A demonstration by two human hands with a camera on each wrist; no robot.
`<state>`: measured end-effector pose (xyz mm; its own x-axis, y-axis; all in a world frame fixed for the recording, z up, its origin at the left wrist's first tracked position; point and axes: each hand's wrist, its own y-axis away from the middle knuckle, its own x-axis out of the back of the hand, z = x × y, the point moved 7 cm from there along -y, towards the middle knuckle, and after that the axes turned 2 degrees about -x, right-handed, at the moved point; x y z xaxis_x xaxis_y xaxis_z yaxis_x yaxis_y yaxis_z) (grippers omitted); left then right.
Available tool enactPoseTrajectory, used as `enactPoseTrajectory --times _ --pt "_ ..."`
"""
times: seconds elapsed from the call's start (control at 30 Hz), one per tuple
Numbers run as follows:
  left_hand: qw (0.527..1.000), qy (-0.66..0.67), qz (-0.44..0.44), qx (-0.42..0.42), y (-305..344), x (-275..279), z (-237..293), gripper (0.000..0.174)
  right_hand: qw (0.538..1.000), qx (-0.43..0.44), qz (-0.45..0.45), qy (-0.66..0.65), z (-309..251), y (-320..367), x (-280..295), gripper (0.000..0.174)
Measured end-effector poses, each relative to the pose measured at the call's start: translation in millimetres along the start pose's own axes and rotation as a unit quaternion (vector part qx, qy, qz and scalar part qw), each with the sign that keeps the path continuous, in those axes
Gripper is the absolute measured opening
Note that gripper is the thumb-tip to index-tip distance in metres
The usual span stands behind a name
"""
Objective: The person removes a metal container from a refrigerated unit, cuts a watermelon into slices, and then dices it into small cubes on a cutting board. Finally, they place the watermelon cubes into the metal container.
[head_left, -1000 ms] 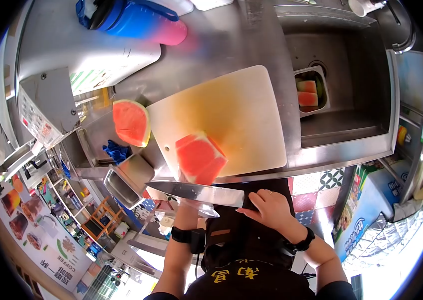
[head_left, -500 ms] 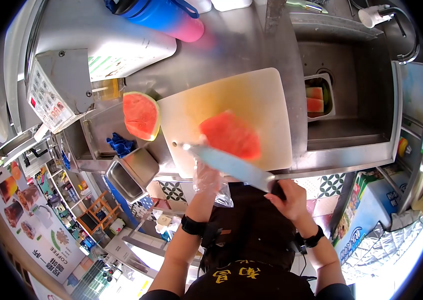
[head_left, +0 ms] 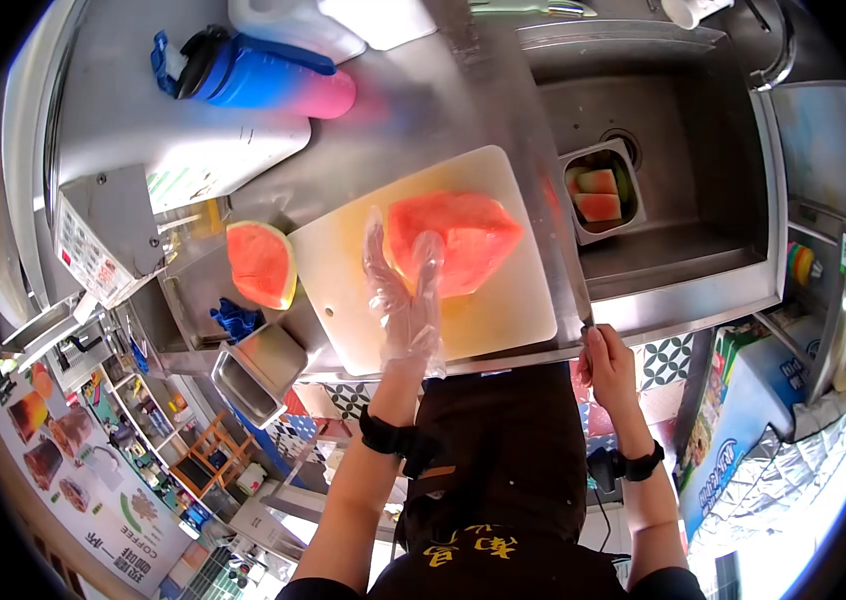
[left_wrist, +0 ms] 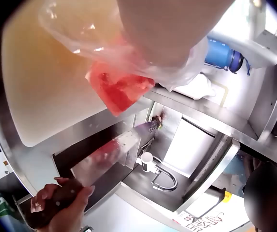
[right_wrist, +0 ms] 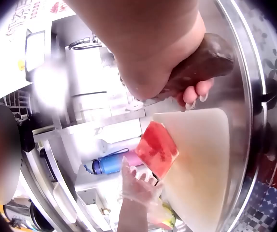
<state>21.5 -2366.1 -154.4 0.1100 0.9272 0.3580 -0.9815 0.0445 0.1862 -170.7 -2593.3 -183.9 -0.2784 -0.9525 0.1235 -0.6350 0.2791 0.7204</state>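
Observation:
A large peeled chunk of watermelon (head_left: 468, 240) lies on the white cutting board (head_left: 503, 320), red flesh showing. My left hand (head_left: 405, 315), in a clear plastic glove, reaches over the board with fingers extended along the chunk's left side, one overlapping its flesh in the head view. My right hand (head_left: 608, 372) grips the brown handle of a broad knife (left_wrist: 104, 159) to the right of the board, over the counter's front edge by the sink. In the head view the blade appears nearly edge-on. Left of the board sits a watermelon wedge (head_left: 261, 265) with its green rind.
A metal sink (head_left: 688, 235) at the right holds a container (head_left: 611, 232) with watermelon pieces (head_left: 598, 207). An empty metal pan (head_left: 243, 385) stands at the counter's left front, near a blue cloth (head_left: 236, 320). A blue-pink bottle (head_left: 263, 80) lies at the back left.
The watermelon chunk has moved from the board's front edge toward its back right. The left hand has followed it forward. The knife has swung from across the body to the right side.

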Motion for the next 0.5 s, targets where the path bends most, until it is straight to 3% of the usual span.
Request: enactPoseTrajectory --times 0.1,0.17,0.27,0.37,0.5 --pt "0.994 0.047 -0.010 0.099 -19 -18 -2 0.074 0.993 -0.094 -0.045 -0.053 10 -7 -4 0.037" --pt "0.988 0.067 -0.024 0.138 -27 -32 20 0.072 0.986 -0.114 -0.077 -0.090 23 -8 -8 0.037" --pt "0.977 -0.199 0.007 0.082 -31 -30 4 0.066 0.975 -0.152 -0.119 -0.108 32 -3 -18 0.040" --pt "0.958 -0.279 0.038 0.051 -25 -36 18 0.052 0.970 -0.167 -0.142 -0.108 35 -3 -20 0.042" --pt "0.982 -0.172 0.058 -0.047 -14 -30 8 0.042 0.965 -0.164 -0.168 -0.114 27 -10 -32 0.043"
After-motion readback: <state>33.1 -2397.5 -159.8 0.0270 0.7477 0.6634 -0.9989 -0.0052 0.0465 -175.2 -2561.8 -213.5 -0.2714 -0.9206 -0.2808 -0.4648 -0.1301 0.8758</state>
